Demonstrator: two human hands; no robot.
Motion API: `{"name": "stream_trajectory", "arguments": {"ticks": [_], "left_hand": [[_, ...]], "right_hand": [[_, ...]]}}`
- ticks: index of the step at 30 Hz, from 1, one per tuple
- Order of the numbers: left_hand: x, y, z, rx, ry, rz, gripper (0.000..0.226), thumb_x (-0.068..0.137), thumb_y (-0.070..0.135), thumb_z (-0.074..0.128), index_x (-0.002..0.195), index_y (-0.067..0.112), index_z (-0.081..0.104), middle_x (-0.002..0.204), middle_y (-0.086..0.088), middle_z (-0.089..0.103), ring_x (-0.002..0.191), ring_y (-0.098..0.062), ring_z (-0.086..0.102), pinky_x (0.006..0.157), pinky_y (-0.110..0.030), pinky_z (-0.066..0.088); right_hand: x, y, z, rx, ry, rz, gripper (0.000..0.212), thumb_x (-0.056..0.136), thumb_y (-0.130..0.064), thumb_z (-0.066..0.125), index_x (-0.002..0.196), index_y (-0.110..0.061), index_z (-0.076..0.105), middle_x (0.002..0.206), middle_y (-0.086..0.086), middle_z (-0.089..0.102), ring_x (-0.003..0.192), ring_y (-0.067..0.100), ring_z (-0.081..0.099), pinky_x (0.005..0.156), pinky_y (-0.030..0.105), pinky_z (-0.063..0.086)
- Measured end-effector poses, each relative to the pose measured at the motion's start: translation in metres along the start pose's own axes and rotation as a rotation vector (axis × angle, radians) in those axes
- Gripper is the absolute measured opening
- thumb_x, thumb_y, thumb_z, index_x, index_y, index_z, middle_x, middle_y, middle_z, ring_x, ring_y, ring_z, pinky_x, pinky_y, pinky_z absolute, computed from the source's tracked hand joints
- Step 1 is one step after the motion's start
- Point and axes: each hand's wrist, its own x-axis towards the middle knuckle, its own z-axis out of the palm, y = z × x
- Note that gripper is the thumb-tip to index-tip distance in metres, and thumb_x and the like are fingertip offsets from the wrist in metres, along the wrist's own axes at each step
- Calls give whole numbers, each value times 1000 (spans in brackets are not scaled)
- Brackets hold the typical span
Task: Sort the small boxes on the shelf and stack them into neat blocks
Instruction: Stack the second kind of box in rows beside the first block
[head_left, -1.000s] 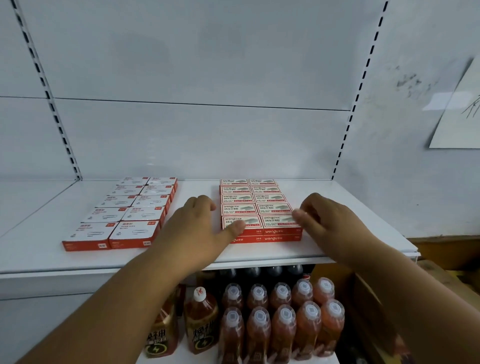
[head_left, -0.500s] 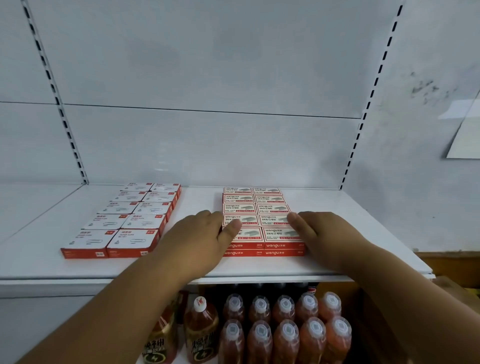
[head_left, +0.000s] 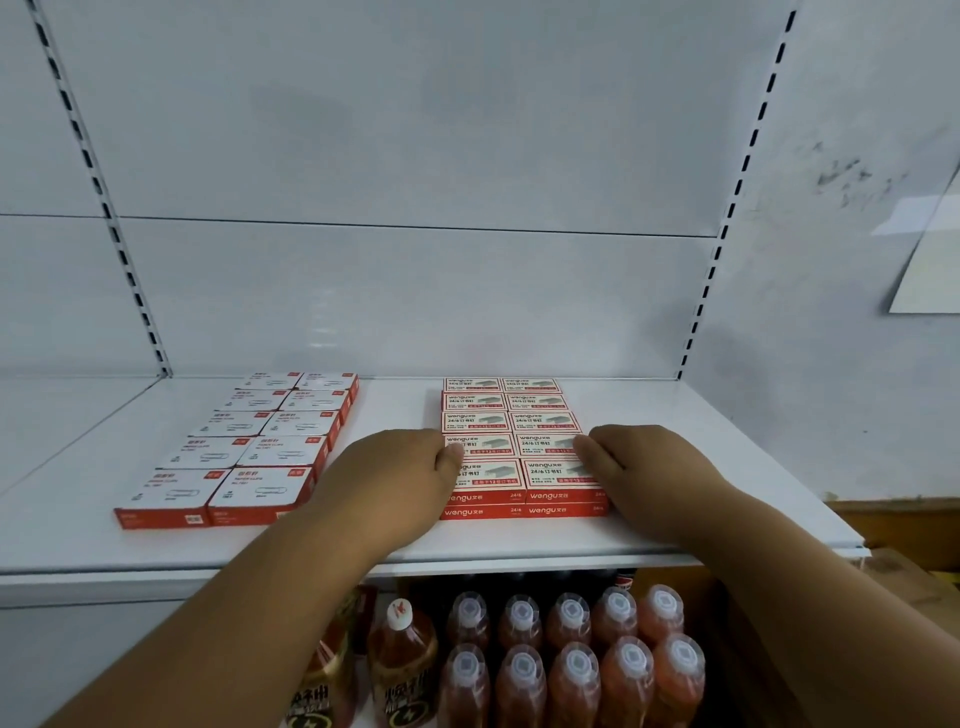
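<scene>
Here hands flank "wengu" 24/6 boxes (head_left: 522, 447).

- The staple boxes (head_left: 511, 441), red and white, lay flat in a two-column block, stacked two high, near the shelf's (head_left: 701, 457) front edge, right of middle.
- The paper-clip boxes (head_left: 249, 452), white-topped with red sides, formed a two-column, single-layer block towards the left.

A white metal shelf (head_left: 727, 467) backed by pale panels (head_left: 405, 130) and slotted black uprights (head_left: 737, 176); a scuffed grey wall (head_left: 852, 260) to the right carries a paper sheet (head_left: 930, 270); bottled drinks (head_left: 571, 670) crowd the tier below.
</scene>
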Motion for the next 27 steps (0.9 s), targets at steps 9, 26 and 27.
{"name": "stream_trajectory", "arguments": {"ticks": [9,26,27], "left_hand": [[-10,13,-5,40,308,236,50,86,66,41,123,33,50,125,12,52,114,-12,42,93,-27,33],[-14,19,14,-36,51,366,56,96,40,51,149,35,30,156,17,24,144,-3,14,109,-16,2],[-14,19,14,-39,48,367,56,96,40,51,149,35,30,157,17,24,144,-3,14,109,-16,2]], "right_hand": [[-12,-6,-4,-29,252,-218,48,92,-61,31,110,-25,58,111,-9,59,103,12,52,88,33,44],[-16,-13,6,-163,-93,-388,73,95,-60,33,155,-24,13,161,-10,8,142,-4,-8,104,5,-16],[-17,-14,6,-161,-91,-386,73,95,-60,33,155,-24,13,161,-10,8,142,-4,-8,103,5,-16]]}}
